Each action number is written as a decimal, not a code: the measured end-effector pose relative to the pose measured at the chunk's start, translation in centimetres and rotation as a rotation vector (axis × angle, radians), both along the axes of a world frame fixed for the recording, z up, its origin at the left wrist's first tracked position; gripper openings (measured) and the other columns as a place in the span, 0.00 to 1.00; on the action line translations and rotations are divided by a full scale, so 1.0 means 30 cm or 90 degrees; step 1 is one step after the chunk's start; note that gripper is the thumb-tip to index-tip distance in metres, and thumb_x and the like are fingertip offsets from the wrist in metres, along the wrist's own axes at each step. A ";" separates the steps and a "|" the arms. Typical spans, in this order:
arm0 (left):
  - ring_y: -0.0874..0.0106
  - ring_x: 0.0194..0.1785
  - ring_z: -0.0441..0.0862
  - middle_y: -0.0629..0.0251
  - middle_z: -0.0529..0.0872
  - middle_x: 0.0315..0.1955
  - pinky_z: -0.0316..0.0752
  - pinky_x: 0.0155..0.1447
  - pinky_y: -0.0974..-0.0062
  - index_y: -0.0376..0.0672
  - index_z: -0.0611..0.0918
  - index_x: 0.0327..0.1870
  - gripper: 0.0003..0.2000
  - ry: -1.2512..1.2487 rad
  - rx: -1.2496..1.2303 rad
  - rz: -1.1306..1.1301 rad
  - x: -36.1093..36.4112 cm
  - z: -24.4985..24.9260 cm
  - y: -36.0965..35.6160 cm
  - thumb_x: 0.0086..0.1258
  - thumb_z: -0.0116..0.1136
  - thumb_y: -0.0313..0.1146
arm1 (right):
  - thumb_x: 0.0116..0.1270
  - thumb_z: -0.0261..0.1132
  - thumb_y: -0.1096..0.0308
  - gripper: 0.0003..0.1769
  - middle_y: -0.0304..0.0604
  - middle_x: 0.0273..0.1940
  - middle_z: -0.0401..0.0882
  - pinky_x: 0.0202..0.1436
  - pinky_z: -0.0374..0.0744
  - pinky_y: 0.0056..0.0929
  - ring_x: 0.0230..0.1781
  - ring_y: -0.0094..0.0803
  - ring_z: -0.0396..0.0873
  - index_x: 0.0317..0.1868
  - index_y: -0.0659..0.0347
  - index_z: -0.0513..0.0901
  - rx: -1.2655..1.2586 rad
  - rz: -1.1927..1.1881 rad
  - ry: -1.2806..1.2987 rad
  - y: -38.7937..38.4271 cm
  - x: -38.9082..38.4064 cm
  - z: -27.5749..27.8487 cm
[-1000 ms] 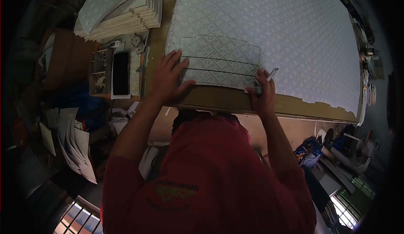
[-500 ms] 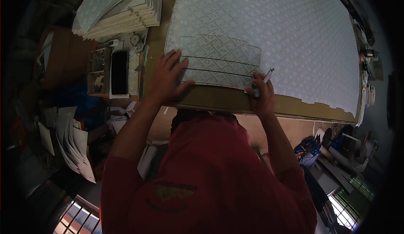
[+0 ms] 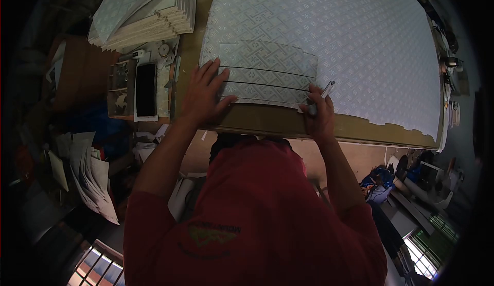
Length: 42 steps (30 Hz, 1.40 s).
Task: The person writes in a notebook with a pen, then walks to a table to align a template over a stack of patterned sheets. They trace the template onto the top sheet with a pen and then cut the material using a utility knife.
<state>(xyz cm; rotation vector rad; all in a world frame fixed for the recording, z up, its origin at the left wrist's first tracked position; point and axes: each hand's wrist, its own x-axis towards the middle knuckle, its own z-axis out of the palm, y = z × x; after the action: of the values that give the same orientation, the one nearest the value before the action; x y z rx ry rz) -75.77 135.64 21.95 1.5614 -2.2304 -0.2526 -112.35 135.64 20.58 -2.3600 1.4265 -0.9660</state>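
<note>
The right hand [image 3: 319, 115] is sitting slightly further left than before, pinching a slim silvery pen-like tool [image 3: 323, 91] at the near right corner of the small pale patterned panel [image 3: 267, 72], which is lying lengthwise left-to-right; the left hand [image 3: 206, 94], fingers spread, is pressing its left end.

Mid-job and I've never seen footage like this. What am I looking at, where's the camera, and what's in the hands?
There is no machine here: a person works with bare hands. The one view comes from a camera on that person's head, looking down, so the red shirt fills the bottom and the lens bends the edges. The left hand lies flat on a small patterned piece crossed by dark lines. The right hand holds a slim tool, pen or knife, I cannot tell, at that piece's right edge. Under it lies a big patterned sheet on a brown table. To the left are a stack of sheets and a phone.
</note>
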 end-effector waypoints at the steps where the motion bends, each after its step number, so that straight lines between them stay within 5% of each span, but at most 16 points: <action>1: 0.53 0.79 0.63 0.53 0.68 0.77 0.51 0.83 0.46 0.44 0.78 0.69 0.35 0.000 -0.001 0.000 0.000 0.001 0.000 0.66 0.70 0.55 | 0.56 0.79 0.75 0.27 0.55 0.63 0.83 0.62 0.80 0.48 0.62 0.56 0.80 0.54 0.60 0.76 0.005 -0.002 0.002 0.000 -0.001 -0.001; 33: 0.49 0.77 0.68 0.48 0.74 0.72 0.55 0.79 0.41 0.41 0.84 0.60 0.33 0.061 0.003 -0.008 0.008 0.023 -0.020 0.62 0.73 0.57 | 0.63 0.75 0.72 0.21 0.56 0.65 0.82 0.67 0.77 0.50 0.66 0.57 0.78 0.54 0.61 0.76 0.023 0.008 0.039 -0.003 -0.009 -0.002; 42: 0.49 0.77 0.68 0.48 0.73 0.73 0.56 0.78 0.39 0.42 0.83 0.61 0.33 0.057 -0.020 -0.014 0.010 -0.003 -0.023 0.60 0.75 0.55 | 0.55 0.80 0.74 0.27 0.57 0.64 0.83 0.67 0.77 0.49 0.64 0.56 0.79 0.54 0.61 0.77 0.028 -0.006 0.030 0.001 -0.012 -0.017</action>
<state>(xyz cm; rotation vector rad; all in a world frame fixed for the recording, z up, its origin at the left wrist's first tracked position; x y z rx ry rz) -75.47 134.95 21.86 1.4802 -2.1731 -0.2868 -112.72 135.67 20.08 -2.3610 1.4607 -0.8774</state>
